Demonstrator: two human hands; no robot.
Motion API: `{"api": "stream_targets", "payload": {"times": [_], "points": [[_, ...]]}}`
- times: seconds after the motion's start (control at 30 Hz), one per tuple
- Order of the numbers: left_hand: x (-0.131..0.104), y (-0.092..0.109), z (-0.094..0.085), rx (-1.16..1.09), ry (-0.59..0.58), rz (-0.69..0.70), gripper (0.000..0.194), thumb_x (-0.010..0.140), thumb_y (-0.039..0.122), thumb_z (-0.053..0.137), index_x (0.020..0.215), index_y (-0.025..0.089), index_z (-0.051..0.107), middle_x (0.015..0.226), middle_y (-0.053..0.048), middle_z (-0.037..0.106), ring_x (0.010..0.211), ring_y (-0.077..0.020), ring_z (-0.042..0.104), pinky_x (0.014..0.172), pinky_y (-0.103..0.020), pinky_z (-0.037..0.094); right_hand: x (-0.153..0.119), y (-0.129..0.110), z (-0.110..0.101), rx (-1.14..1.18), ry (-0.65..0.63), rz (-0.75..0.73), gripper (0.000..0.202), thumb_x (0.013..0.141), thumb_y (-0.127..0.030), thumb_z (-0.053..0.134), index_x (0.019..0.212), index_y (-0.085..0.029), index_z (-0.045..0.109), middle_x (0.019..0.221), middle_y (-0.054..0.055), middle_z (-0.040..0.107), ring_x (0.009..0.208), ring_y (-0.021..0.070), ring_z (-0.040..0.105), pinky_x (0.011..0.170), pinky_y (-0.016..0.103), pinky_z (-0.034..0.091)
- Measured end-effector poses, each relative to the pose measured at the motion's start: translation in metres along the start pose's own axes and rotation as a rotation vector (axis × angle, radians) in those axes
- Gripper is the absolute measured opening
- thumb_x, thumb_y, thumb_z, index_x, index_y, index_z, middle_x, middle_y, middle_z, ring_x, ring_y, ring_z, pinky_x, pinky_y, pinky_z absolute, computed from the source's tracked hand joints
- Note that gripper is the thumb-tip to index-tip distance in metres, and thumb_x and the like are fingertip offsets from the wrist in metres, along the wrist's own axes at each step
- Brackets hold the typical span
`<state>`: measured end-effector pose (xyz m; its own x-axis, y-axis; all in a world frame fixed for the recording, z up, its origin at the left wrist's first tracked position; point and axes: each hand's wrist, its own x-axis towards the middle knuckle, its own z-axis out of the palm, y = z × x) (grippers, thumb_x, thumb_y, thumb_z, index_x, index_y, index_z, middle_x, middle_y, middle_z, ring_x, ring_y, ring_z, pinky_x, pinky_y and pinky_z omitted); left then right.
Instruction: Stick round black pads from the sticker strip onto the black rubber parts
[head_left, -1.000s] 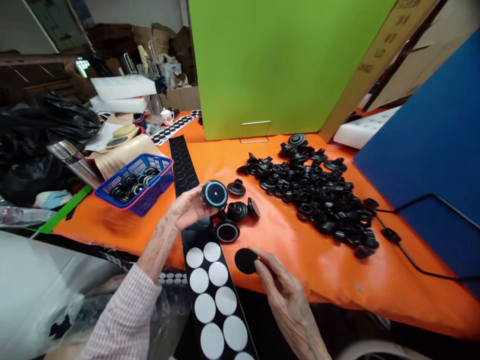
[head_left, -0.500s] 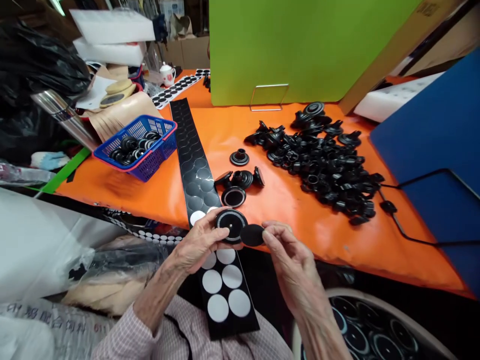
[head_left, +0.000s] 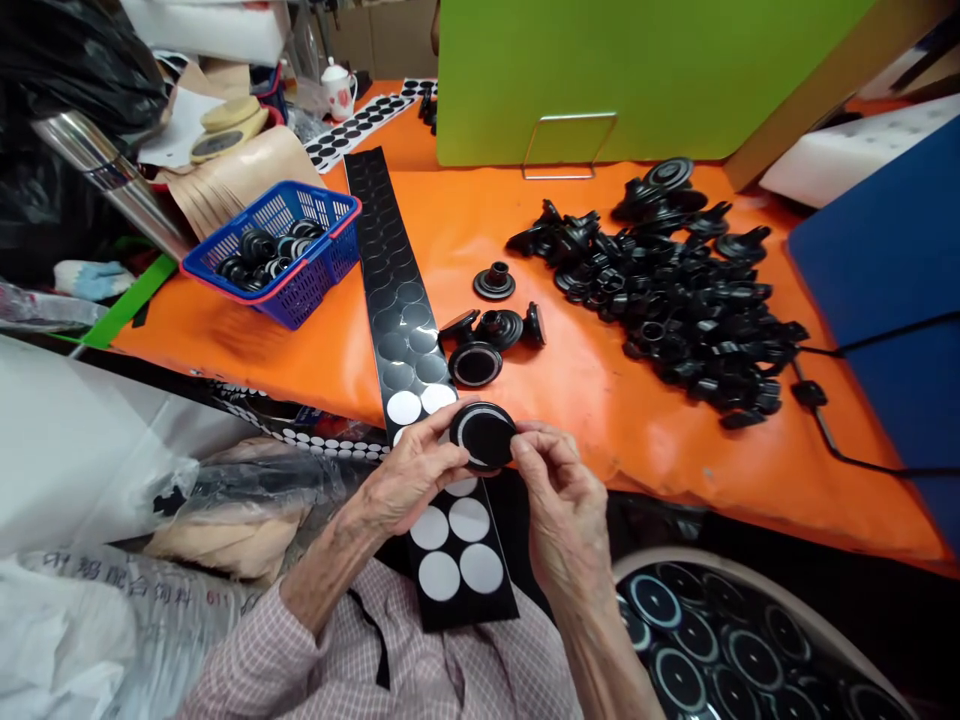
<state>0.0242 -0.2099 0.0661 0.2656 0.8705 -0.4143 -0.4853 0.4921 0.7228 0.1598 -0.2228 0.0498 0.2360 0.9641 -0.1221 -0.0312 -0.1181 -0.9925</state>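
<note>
My left hand (head_left: 420,470) grips a round black part (head_left: 472,412) by its left edge, its flat ringed face turned up. A black disc (head_left: 489,436) lies over that face, slightly to the right, leaving a pale ring showing at the left. The fingertips of my right hand (head_left: 551,475) pinch the disc's right edge. Beneath my hands, a long black sheet (head_left: 401,300) of round stickers runs off the table toward the lap, with white circles (head_left: 439,576) at its near end. Several black parts (head_left: 475,364) lie just beyond my hands.
A large heap of black parts (head_left: 675,310) covers the table's right side. At the left stands a blue basket (head_left: 300,300) holding similar parts. A round tub (head_left: 637,562) of ringed parts is at the lower right. Green (head_left: 637,80) and blue (head_left: 885,260) boards rise behind.
My right hand has moved the black disc left, from beside the part onto its face. The view has tilted down and shifted a little.
</note>
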Motion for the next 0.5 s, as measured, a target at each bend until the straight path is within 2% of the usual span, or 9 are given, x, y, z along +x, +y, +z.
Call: {"api": "stream_targets", "payload": {"times": [0.23,0.5], "points": [[-0.0002,0.0005,0.0009,-0.006,0.024,-0.014,0.049,0.069,0.01,0.064,0.116,0.023,0.067,0.118,-0.005,0.066,0.107,-0.0218,0.061,0.095,-0.041,0.05,-0.0003,0.0027,0.0026,-0.01,0.017,0.019,0.026,0.077,-0.045,0.066,0.071,-0.02,0.064,0.102,0.005,0.057,0.097,0.0197,0.056,0.081,0.034,0.048],[0.002,-0.001,-0.0003,-0.009,0.049,-0.014,0.048,0.066,0.01,0.065,0.112,0.022,0.069,0.113,-0.005,0.068,0.107,-0.0237,0.062,0.094,-0.042,0.051,-0.0001,0.0065,0.0048,-0.026,0.005,0.018,0.026,0.08,-0.044,0.064,0.073,-0.019,0.062,0.101,0.006,0.055,0.097,0.0185,0.055,0.077,0.03,0.049]]}}
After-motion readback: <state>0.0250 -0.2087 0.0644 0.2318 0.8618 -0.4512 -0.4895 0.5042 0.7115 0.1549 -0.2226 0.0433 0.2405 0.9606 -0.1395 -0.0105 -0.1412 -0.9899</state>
